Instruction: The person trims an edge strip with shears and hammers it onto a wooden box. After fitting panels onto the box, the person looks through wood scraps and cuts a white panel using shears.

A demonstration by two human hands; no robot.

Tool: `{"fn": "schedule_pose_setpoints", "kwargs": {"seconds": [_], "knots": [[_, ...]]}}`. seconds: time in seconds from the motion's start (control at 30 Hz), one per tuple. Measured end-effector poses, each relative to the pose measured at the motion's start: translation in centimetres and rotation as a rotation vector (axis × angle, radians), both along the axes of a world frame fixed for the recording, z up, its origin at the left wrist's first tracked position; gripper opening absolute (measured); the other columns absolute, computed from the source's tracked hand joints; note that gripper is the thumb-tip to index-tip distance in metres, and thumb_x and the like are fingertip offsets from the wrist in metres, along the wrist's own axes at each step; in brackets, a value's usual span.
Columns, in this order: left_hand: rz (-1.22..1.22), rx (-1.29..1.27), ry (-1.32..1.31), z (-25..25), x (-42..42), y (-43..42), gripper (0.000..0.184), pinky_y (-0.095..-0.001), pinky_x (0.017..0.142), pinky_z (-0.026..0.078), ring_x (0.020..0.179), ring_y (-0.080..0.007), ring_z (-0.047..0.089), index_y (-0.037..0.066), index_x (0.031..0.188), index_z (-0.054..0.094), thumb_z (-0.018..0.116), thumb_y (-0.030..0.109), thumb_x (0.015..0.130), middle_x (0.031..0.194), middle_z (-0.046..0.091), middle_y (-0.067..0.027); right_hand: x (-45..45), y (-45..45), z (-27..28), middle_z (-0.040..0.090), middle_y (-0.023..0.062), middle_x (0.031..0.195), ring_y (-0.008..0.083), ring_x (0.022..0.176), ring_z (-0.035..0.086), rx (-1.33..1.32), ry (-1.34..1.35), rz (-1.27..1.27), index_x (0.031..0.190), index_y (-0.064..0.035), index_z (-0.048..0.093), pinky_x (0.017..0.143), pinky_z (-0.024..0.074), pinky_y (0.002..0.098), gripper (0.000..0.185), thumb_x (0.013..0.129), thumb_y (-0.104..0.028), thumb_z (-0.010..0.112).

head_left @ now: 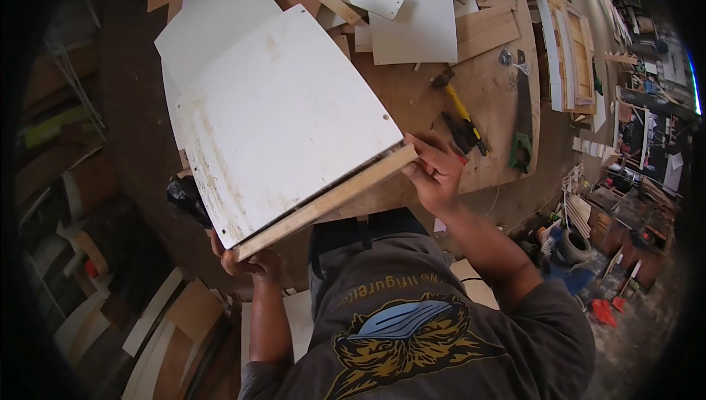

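Grip full: left hand (254, 262) and right hand (435, 168) hold wooden strip (323, 206) along white board (287, 120)! Looks part-done: dark gap (346, 181) between them.

The foremost panel (283, 120) is white, streaked and smudged with brown; the wooden strip (323, 203) is pale tan. The counter (489, 170) is light brown. The hammer (460, 109) has a yellow-and-black handle, the handsaw (521, 151) a green one. The dark grey T-shirt (478, 326) bears gold lettering and a blue, gold and black print.
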State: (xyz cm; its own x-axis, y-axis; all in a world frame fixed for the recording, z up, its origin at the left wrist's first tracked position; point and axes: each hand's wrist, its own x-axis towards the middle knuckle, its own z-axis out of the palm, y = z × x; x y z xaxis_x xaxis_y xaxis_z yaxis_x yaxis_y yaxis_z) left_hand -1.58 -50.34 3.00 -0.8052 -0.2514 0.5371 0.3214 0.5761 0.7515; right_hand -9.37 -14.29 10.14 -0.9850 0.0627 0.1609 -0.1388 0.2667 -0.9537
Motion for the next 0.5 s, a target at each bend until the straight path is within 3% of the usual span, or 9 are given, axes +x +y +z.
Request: {"fn": "schedule_pose_setpoints", "kwargs": {"seconds": [0.07,0.17,0.2,0.37,0.43,0.47,0.5], "knots": [[-0.024,-0.04,0.023,0.9,-1.3,0.2,0.039,-0.0556,0.11,0.052,0.143,-0.0442,0.043,0.021,0.142,0.03,0.038,0.046,0.114,0.156,0.031,-0.021,-0.9,-0.3,1.1,0.072,0.0149,0.114,0.0235,0.1,0.07,0.011,-0.011,0.004,0.131,-0.0002,0.072,0.088,0.0555,0.0331,0.044,0.088,-0.004,0.082],[0.004,-0.253,0.013,0.9,-0.9,-1.0,0.044,-0.0562,0.11,0.05,0.142,-0.0432,0.043,0.015,0.144,0.03,0.04,0.045,0.113,0.153,0.034,-0.0208,-1.6,-0.8,2.4,0.072,0.0136,0.115,0.0231,0.099,0.07,-0.018,-0.005,-0.02,0.129,0.0017,0.072,0.087,0.0562,0.0327,0.043,0.088,-0.002,0.081],[-0.004,-0.215,0.042,0.5,-1.1,-1.0,0.046,-0.0563,0.11,0.046,0.142,-0.0434,0.041,0.013,0.144,0.03,0.042,0.044,0.113,0.15,0.037,-0.0185,-1.8,-0.8,3.0,0.072,0.0131,0.113,0.0227,0.097,0.07,-0.013,0.034,-0.008,0.128,0.0006,0.072,0.084,0.0565,0.0325,0.042,0.088,-0.002,0.081],[-0.007,-0.239,-0.007,1.8,-0.8,-1.1,0.044,-0.054,0.111,0.044,0.14,-0.0424,0.043,0.012,0.145,0.032,0.046,0.04,0.113,0.149,0.04,-0.0201,-2.3,-0.4,4.1,0.072,0.0117,0.104,0.0222,0.085,0.07,0.19,0.161,0.057,0.121,-0.0067,0.076,0.071,0.0562,0.0321,0.036,0.086,-0.001,0.082],[-0.028,-0.202,0.009,1.7,-0.8,-1.2,0.045,-0.0543,0.111,0.044,0.14,-0.0417,0.045,0.012,0.146,0.032,0.048,0.038,0.113,0.15,0.04,-0.0223,-2.8,-0.6,3.8,0.073,0.0099,0.098,0.022,0.079,0.07,0.157,0.25,0.055,0.115,-0.0093,0.077,0.066,0.0551,0.0321,0.031,0.086,0.0,0.081],[-0.034,-0.135,0.03,2.2,-0.9,-1.1,0.041,-0.0543,0.111,0.044,0.138,-0.0416,0.048,0.009,0.142,0.041,0.052,0.035,0.111,0.149,0.044,-0.0236,-2.9,-0.4,3.8,0.073,0.0091,0.097,0.022,0.08,0.07,0.17,0.278,0.06,0.114,-0.0092,0.077,0.066,0.0555,0.0322,0.03,0.086,-0.001,0.081],[-0.04,-0.23,0.045,3.2,-1.1,-1.5,0.039,-0.0541,0.111,0.043,0.137,-0.0414,0.049,0.009,0.138,0.045,0.053,0.035,0.111,0.148,0.046,-0.0239,-2.9,-0.2,3.8,0.073,0.0083,0.096,0.022,0.08,0.071,0.182,0.305,0.065,0.113,-0.009,0.077,0.066,0.0558,0.0323,0.029,0.086,-0.001,0.081]]}}
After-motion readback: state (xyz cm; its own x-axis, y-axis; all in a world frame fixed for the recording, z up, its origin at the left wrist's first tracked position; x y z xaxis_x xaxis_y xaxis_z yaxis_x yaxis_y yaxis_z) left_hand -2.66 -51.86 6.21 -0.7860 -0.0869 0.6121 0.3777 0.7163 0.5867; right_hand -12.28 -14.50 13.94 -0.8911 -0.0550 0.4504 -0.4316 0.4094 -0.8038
